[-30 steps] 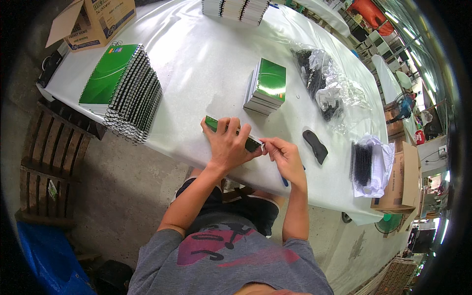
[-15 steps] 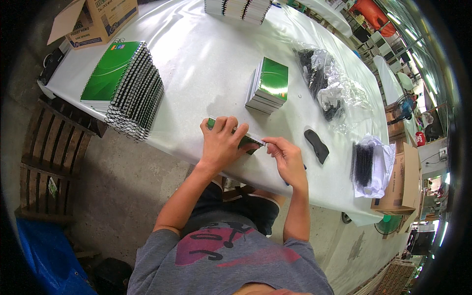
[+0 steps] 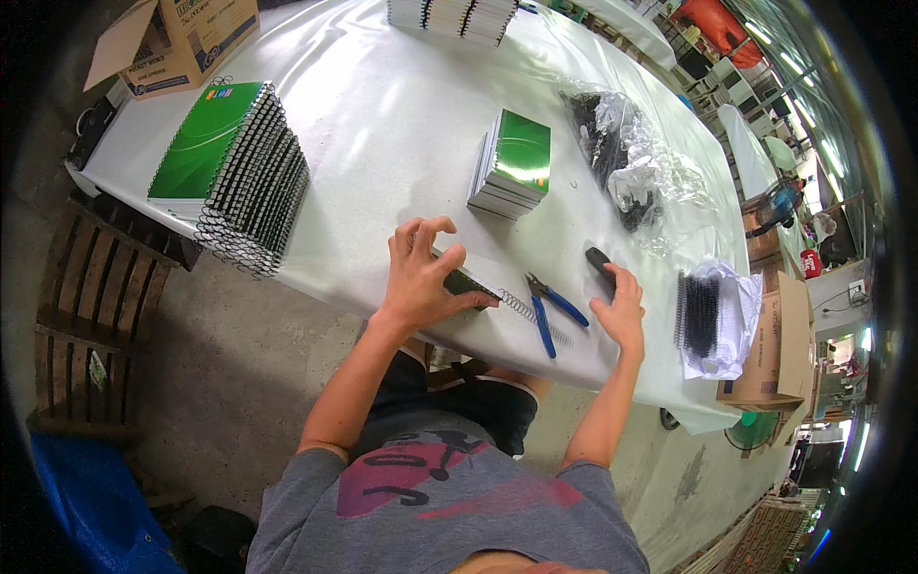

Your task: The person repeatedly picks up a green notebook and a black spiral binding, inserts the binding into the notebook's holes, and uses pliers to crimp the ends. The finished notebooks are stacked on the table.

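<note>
My left hand (image 3: 426,273) is closed on a small green spiral notebook (image 3: 469,285) at the table's near edge, covering most of it. A thin wire coil (image 3: 516,304) sticks out of the notebook's right end, its far tip blurred. Blue-handled cutting pliers (image 3: 547,311) lie with handles spread beside the coil. Farther right, my right hand (image 3: 622,311) is over a black curved piece (image 3: 600,260), thumb and fingers apart around it. The hand hides the piece's near part, and contact cannot be made out.
Stacked green notebooks (image 3: 510,167) stand mid-table; a taller spiral-bound stack (image 3: 210,143) is at left. A clear plastic bag with black coils (image 3: 622,153) lies at right, near black coils on white wrapping (image 3: 700,316). Cardboard boxes (image 3: 191,43) stand at the back left and right.
My right hand has left the notebook's end and moved right to the black piece. The coil and the pliers, hidden before by that hand, now show. My left hand keeps its hold.
</note>
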The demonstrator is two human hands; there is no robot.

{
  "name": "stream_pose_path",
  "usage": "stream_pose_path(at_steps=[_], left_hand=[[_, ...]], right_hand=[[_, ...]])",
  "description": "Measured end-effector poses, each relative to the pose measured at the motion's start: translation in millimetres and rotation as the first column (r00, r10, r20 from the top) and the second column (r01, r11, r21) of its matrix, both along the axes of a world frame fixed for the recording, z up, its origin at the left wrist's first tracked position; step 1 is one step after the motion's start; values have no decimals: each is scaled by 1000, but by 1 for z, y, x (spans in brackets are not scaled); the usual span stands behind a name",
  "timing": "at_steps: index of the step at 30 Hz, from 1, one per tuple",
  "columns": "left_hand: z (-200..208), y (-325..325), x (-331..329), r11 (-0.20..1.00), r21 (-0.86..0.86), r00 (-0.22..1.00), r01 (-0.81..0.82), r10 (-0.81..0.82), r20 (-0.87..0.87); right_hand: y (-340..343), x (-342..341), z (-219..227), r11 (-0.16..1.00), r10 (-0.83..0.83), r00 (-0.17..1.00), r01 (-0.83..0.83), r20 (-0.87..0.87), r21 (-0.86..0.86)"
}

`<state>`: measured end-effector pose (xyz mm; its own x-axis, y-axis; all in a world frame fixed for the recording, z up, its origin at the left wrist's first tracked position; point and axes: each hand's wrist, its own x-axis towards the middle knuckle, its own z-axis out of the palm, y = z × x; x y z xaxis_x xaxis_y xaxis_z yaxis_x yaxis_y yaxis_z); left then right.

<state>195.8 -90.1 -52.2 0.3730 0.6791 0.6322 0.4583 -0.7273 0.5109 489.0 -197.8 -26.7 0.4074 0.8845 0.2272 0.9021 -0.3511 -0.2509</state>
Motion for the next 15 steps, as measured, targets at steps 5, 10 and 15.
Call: stream_pose_path(at_steps=[5,10,15], left_hand=[[-2,-2,1,997,-21,995,78,-76,56],[-2,-2,2,997,5,995,73,-73,74],[1,-1,1,996,-24,994,87,-86,63]], right_hand=[[6,19,-23,988,-43,999,43,-4,145],[18,-29,4,826,511,284,97,-811,555],[30,-90,2,830,496,-140,-214,-857,515]])
